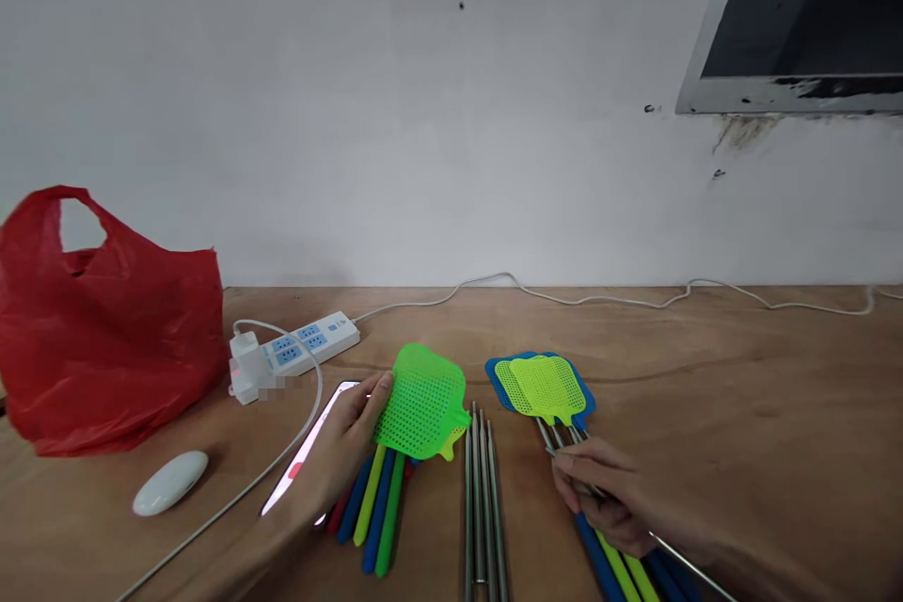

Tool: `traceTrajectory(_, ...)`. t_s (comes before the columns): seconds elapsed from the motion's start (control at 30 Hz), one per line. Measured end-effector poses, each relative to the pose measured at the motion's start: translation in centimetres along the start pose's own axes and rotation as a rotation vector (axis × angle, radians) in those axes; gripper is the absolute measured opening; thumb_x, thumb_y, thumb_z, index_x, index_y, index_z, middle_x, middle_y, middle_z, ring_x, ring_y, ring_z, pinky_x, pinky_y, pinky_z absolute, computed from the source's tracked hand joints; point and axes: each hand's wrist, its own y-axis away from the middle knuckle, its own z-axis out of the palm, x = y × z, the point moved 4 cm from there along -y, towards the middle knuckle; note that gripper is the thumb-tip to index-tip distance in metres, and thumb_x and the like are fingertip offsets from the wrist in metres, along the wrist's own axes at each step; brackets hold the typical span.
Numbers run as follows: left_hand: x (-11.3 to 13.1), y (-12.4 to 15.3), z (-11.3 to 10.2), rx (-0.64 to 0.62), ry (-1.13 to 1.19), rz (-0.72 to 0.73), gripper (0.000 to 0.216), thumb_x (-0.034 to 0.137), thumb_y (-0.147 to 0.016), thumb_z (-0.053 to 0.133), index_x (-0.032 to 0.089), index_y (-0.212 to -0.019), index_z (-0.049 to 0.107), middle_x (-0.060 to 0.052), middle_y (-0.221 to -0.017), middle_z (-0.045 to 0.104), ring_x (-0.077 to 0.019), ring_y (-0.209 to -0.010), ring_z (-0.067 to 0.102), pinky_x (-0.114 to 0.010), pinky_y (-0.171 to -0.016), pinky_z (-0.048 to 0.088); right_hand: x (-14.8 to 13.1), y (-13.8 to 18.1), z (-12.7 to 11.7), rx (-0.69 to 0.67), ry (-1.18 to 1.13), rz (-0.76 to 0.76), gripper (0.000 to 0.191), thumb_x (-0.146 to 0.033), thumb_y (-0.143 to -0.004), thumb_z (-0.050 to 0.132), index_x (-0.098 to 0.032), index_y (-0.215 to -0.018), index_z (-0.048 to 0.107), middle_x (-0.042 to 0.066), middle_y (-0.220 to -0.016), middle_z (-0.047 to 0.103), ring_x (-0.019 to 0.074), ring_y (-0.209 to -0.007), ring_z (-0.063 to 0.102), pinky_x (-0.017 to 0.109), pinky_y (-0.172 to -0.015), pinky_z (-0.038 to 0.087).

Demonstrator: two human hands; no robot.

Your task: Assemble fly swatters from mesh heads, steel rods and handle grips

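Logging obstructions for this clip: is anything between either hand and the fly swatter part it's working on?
Nothing visible. The left hand holds the green swatter head by its edge. The right hand is closed over the stems of the stacked fly swatters. The loose metal rods lie between the hands, blocking neither.

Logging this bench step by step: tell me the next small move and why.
Probably the right hand should release the assembled swatters and pick one loose metal rod, because the left hand holds a green swatter head that shows no rod.
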Motion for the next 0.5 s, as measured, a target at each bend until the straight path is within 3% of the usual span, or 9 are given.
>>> traceTrajectory(0.1,0.1,0.1,0.6,-0.106,-0.077,0.047,0.044,0.056,-0.095,0.041,0.019,-0.08,0.06,0.0,-0.073,0.058,-0.019,-0.071,0.054,-0.029,-0.068,0.046,-1.0,-0.1,-0.4,0.048,-0.146,-0.138,0.038,-0.055,-0.085,0.062,-0.018,-0.074,0.058,-0.011,-0.046,0.04,0.0013,-0.033,0.011,0.017,-0.032,0.007)
traceTrajectory(0.2,-0.2,0.7,1.9,-0.203,-0.117,0.044,0.043,0.052,-0.097,0.041,0.02,-0.068,0.051,0.003,-0.065,0.044,-0.0151,-0.063,0.046,-0.026,-0.06,0.039,-1.7,0.2,0.0,0.079,-0.223,-0.262,0.03,-0.047,-0.087,0.064,-0.017,-0.09,0.066,0.0,-0.079,0.068,-0.0019,-0.034,0.014,0.017,-0.032,0.008)
traceTrajectory(0.33,-0.4,1.4,3.2,-0.281,-0.126,0.05,0.044,0.05,-0.096,0.042,0.022,-0.063,0.041,0.006,-0.063,0.032,-0.0128,-0.058,0.036,-0.025,-0.054,0.032,-1.5,0.8,0.9,0.026,-0.239,-0.259,0.026,-0.039,-0.085,0.067,-0.022,-0.104,0.073,0.009,-0.119,0.069,-0.0042,-0.036,0.022,0.018,-0.035,0.011)
traceTrajectory(0.4,-0.6,1.6,3.7,-0.319,-0.111,0.041,0.044,0.051,-0.096,0.042,0.021,-0.063,0.043,0.006,-0.063,0.033,-0.0124,-0.058,0.037,-0.025,-0.053,0.031,-1.0,1.0,1.4,-0.039,-0.242,-0.204,0.026,-0.039,-0.082,0.071,-0.024,-0.103,0.076,0.007,-0.117,0.07,-0.0043,-0.035,0.025,0.018,-0.036,0.013)
traceTrajectory(0.5,-1.0,1.8,3.8,-0.317,-0.053,0.017,0.036,0.052,-0.096,0.045,0.02,-0.084,0.055,0.006,-0.064,0.041,-0.0127,-0.059,0.041,-0.024,-0.053,0.032,-0.3,0.9,1.6,-0.089,-0.243,-0.125,0.029,-0.041,-0.079,0.076,-0.024,-0.102,0.078,-0.002,-0.07,0.067,-0.0012,-0.033,0.022,0.019,-0.035,0.015)
